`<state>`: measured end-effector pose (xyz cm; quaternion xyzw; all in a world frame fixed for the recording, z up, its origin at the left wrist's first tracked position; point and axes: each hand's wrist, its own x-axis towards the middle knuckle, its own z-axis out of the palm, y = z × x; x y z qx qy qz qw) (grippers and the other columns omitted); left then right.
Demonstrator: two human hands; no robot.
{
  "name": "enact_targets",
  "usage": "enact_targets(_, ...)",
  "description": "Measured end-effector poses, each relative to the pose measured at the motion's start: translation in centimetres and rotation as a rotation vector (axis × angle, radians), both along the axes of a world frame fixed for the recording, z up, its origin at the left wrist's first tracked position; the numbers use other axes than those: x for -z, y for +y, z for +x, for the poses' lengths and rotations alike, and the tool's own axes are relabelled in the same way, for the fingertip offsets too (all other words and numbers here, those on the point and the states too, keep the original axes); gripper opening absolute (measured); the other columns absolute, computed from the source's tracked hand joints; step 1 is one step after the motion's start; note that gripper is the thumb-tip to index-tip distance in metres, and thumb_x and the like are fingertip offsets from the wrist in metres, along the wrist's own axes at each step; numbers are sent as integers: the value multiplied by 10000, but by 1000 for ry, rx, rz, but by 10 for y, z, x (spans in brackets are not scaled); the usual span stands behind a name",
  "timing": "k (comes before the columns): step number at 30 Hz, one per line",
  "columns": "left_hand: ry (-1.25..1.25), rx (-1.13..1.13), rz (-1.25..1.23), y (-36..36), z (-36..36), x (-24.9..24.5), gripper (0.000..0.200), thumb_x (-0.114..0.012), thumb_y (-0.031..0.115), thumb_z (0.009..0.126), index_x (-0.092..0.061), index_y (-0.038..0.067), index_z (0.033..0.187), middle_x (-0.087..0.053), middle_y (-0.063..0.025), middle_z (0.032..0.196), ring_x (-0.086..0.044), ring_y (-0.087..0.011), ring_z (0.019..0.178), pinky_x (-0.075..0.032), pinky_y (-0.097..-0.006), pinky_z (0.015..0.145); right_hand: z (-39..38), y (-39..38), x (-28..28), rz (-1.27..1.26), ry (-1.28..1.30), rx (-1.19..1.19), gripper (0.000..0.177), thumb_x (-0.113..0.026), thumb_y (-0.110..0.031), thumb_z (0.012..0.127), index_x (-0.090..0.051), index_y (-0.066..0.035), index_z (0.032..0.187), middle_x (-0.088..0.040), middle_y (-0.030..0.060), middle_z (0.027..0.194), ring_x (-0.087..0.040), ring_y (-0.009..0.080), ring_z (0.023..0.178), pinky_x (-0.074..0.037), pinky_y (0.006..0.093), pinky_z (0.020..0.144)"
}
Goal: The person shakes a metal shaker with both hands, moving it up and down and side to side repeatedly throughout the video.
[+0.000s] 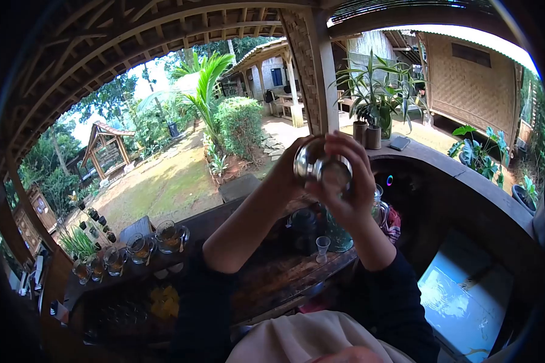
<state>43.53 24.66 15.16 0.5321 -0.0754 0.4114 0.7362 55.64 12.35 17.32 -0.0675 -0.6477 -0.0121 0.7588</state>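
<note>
Raised in front of me is a shiny metal vessel that looks like a cocktail shaker [309, 164], its rounded end turned toward the camera. My left hand [289, 163] wraps round its far left side, the fingers partly hidden behind it. On the right side my right hand [352, 178] grips it with bent fingers. Below the hands, a small clear cup [322, 247] stands on the dark wooden counter [278, 275]. Beside it is a large glass jar [340, 235], partly covered by my right forearm.
Several glass mugs [139, 247] with spoons line the counter's left side. Potted plants [374, 130] and a phone-like dark slab [399, 143] rest on the ledge [460, 166] at right. A red-and-white cloth [393, 224] lies past my right wrist. A pale, wet-looking surface [460, 302] sits lower right.
</note>
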Motion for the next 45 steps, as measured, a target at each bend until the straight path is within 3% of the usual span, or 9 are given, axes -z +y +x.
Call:
enact_targets(6, -93, 14, 623, -107, -12, -37, 758, -599, 290, 892, -109, 136, 1449, -489, -152, 1278, -548, -248, 1100, -442, -390, 938, -12, -6, 51, 1317, -37, -13, 411, -769, -400, 710, -570, -356, 1067, -552, -105, 1109, -486, 226, 1158, -325, 461, 996)
enact_targets(10, 53, 289, -276, -21, -40, -16, 465, -565, 271, 903, -437, 36, 1283, -606, -116, 1100, -622, -210, 947, -513, -387, 842, -23, 20, 10, 420, -26, 138, 362, -729, -174, 694, -623, -42, 1014, -624, 106, 1047, -595, 283, 1010, -466, 392, 847)
enact_targets(12, 258, -773, 355, -48, -31, -9, 358, -511, 285, 924, -548, 19, 1161, -622, -115, 1084, -644, -227, 899, -539, -381, 778, -31, 48, 16, -232, 85, -71, 421, -731, -198, 678, -618, -21, 1043, -615, 137, 1080, -593, 335, 1012, -481, 423, 810)
enact_targets(14, 312, -1019, 918, -61, -38, -10, 347, -505, 278, 924, -544, 35, 1168, -619, -126, 1092, -642, -218, 926, -536, -363, 789, -28, 12, 4, -13, -33, 19, 394, -719, -166, 687, -623, -38, 1047, -623, 120, 1068, -601, 314, 1011, -482, 404, 801)
enact_targets(16, -48, 323, -285, -85, -51, -19, 431, -586, 259, 884, -482, 56, 1249, -592, -136, 1148, -613, -221, 1011, -510, -372, 848, -19, -28, 2, 387, -285, 111, 328, -692, -113, 711, -637, -94, 1034, -642, 61, 1047, -616, 257, 1007, -471, 355, 809)
enact_targets(19, -233, -137, 468, -125, -51, -7, 620, -636, 330, 856, -340, 123, 1359, -522, -151, 1235, -554, -273, 1108, -467, -419, 914, -44, -48, 28, 1149, -139, -44, 144, -620, -184, 815, -638, -258, 937, -649, -117, 1023, -625, 154, 1003, -405, 352, 908)
enact_targets(26, -248, -468, 41, -66, -117, 58, 424, -481, 371, 921, -526, 24, 1161, -601, -148, 1099, -630, -249, 936, -542, -378, 807, -114, 28, 39, 5, -185, -275, 348, -677, -269, 737, -630, -59, 1011, -635, 150, 1012, -596, 310, 1014, -478, 404, 826)
enact_targets(42, -881, -1018, -646, -234, -222, 124, 467, -417, 401, 937, -541, -7, 1127, -622, -168, 1019, -647, -269, 855, -545, -406, 779, -249, -48, 91, -331, -463, -917, 397, -737, -215, 673, -624, -17, 999, -621, 167, 1083, -581, 343, 1061, -464, 476, 870)
enact_targets(45, -668, -620, -358, -288, -223, 102, 517, -412, 409, 935, -496, -29, 1198, -606, -180, 1083, -618, -281, 974, -529, -393, 826, -219, -82, 68, 419, -541, -937, 306, -693, -155, 700, -652, -114, 1001, -635, 71, 1093, -576, 250, 1090, -412, 450, 955)
